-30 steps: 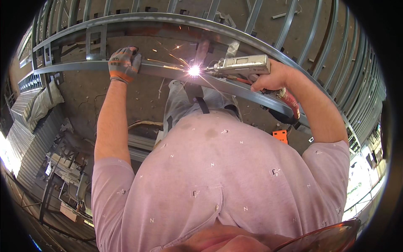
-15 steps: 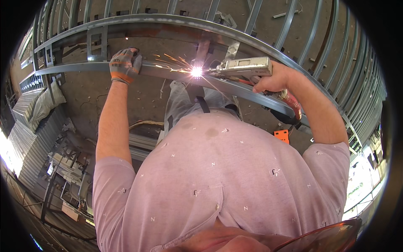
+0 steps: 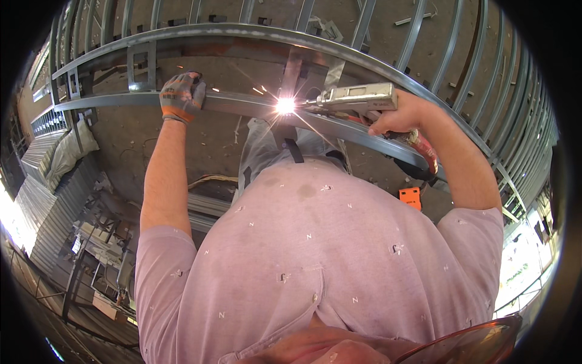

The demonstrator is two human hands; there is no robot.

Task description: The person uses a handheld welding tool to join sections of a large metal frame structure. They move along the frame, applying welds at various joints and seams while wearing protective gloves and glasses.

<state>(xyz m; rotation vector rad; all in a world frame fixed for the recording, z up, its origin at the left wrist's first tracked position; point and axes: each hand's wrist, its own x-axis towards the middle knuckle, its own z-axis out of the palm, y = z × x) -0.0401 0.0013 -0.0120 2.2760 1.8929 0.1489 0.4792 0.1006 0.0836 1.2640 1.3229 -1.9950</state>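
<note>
A bare right hand point(image 3: 407, 114), mine, is closed around the grip of a pale, boxy welding gun point(image 3: 362, 94). Its nozzle meets a grey metal rail point(image 3: 239, 103) that crosses in front of my body. A glaring white weld spot with sparks hides the exact point of contact. Further left along this rail, my left hand point(image 3: 180, 100), in a grey and orange work glove, is closed over its edge. Between the hands, a short metal crosspiece point(image 3: 292, 68) runs from near the glare towards the far rail point(image 3: 242, 27).
Rows of metal bars point(image 3: 445, 45) stretch beyond the far rail and down the right side. An orange box point(image 3: 410, 198) lies on the floor at right. On the left are a pale sack point(image 3: 74, 147) and ridged metal sheets point(image 3: 51, 212). A dark red hose section point(image 3: 425, 148) hangs below the gun.
The weld glare has grown slightly larger, and the sparks to its left are fewer and shorter. Both hands keep their holds, with only a slight overall shift in the picture.
</note>
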